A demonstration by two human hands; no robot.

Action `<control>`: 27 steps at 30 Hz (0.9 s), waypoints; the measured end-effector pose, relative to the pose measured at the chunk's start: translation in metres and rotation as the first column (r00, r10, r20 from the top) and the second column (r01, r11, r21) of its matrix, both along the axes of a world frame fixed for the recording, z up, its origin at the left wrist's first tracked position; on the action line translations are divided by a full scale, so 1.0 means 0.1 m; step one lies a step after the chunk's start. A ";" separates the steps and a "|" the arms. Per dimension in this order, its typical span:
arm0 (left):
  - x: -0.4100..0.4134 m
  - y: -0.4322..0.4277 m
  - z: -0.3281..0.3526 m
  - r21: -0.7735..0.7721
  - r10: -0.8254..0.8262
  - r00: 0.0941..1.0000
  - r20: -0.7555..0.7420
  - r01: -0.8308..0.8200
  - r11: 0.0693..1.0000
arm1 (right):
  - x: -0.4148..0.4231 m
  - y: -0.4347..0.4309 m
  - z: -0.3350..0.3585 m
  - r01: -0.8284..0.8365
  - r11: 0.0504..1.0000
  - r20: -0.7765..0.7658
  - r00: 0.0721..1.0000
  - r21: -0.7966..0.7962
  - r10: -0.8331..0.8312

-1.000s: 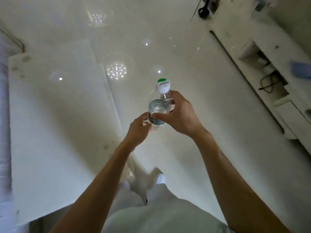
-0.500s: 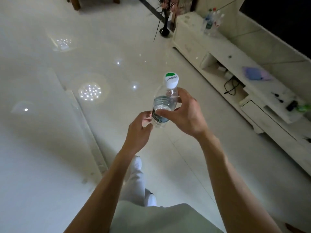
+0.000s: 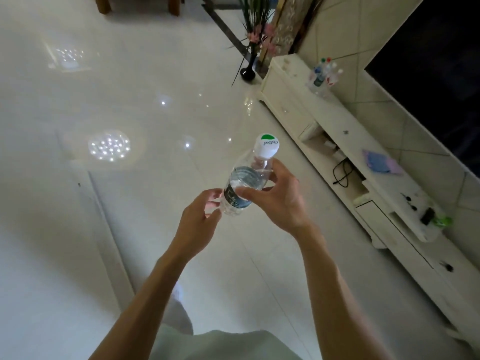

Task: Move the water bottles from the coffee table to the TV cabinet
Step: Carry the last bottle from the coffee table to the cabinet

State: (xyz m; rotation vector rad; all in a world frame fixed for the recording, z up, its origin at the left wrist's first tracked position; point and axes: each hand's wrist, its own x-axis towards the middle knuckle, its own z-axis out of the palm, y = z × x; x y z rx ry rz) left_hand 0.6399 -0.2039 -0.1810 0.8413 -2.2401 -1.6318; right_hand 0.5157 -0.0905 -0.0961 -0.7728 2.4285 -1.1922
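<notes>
A clear water bottle (image 3: 246, 181) with a white and green cap is held tilted in front of me over the floor. My right hand (image 3: 276, 197) grips its upper body. My left hand (image 3: 201, 215) touches its lower end with curled fingers. The white TV cabinet (image 3: 337, 120) runs along the right wall. Several water bottles (image 3: 323, 76) with coloured caps stand together near its far end. The coffee table (image 3: 39, 229) shows as a white surface at the left.
A dark TV screen (image 3: 436, 74) hangs above the cabinet. A black vase with flowers (image 3: 248, 71) stands on the floor by the cabinet's far end. On the cabinet lie a blue cloth (image 3: 381, 165), small dark items and a green object. Black cable sits in an open shelf.
The view has swung up and to the right, bringing the cabinet, its bottles and the TV into sight. Both hands carry the bottle along, held the same way.
</notes>
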 end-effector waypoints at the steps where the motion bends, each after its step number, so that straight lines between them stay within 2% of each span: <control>1: -0.09 -0.13 0.05 -0.003 -0.014 1.000 -0.008 0.014 1.000 | -0.08 -0.11 0.03 0.014 1.000 -0.004 1.000 -0.008 -0.014; 8: -0.80 -0.70 0.32 -0.088 -0.130 0.991 -0.011 0.129 0.988 | -0.62 -0.52 0.18 0.123 0.991 -0.029 0.992 -0.054 -0.125; 15: -1.57 -0.86 0.23 -0.147 -0.224 0.974 0.043 0.228 0.962 | -1.31 -0.61 0.06 0.216 0.974 0.013 0.976 -0.067 -0.215; 23: -2.91 -1.09 0.23 -0.212 -0.237 0.967 0.094 0.252 0.944 | -2.70 -0.89 -0.02 0.178 0.977 0.042 0.984 -0.119 -0.174; 27: -3.80 -1.12 0.43 -0.223 -0.210 0.976 0.060 0.218 0.950 | -3.50 -0.91 0.18 0.192 0.972 0.023 0.981 -0.136 -0.190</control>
